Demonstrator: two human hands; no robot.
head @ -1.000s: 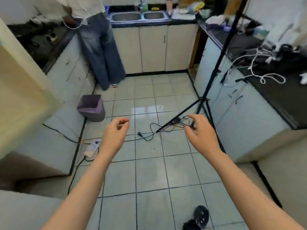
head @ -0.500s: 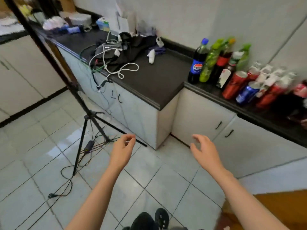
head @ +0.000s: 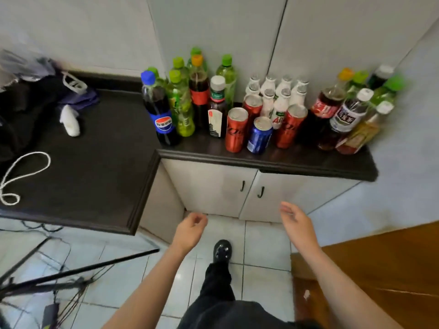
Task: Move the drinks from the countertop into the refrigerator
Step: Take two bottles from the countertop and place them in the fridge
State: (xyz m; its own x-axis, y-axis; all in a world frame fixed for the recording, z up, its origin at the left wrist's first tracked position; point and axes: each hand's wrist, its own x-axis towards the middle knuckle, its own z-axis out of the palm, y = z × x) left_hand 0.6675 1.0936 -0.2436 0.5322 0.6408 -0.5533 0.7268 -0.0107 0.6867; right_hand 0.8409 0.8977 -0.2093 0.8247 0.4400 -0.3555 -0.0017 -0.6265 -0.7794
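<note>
Head view, looking down at the corner of a dark L-shaped tabletop [head: 95, 167].

Left hand [head: 191, 230]: held out over the tiled floor [head: 261, 245], below the tabletop edge, fingers loosely curled. Grip slack, holding nothing.

Right hand [head: 297, 224]: out in front of the white cabinet doors [head: 213, 186], palm turned inward, fingers relaxed. Grip likewise empty. Both hands were well apart from any container.

Drinks [head: 217, 108]: all stood upright on the tabletop's narrow run against the wall, none touched.
- Far left, a Pepsi bottle [head: 160, 112] with a blue cap, nearest the inner corner.
- Just behind and beside it, green bottles [head: 180, 100] and a dark cola bottle [head: 198, 91] with an orange cap.
- Middle front, two red cans [head: 236, 129] with a blue can [head: 260, 135] between them. A third red can stood behind.
- Behind the cans, a block of small white bottles [head: 278, 93].
- Right end, a tight cluster of mixed bottles [head: 351, 110], labels too blurred to read.

Elsewhere: a looped white cord [head: 23, 172] and a small white object [head: 70, 121] lay on the wide part of the tabletop. A black tripod leg [head: 95, 264] crossed the floor at lower left. A black shoe [head: 222, 250] was planted between the hands.
</note>
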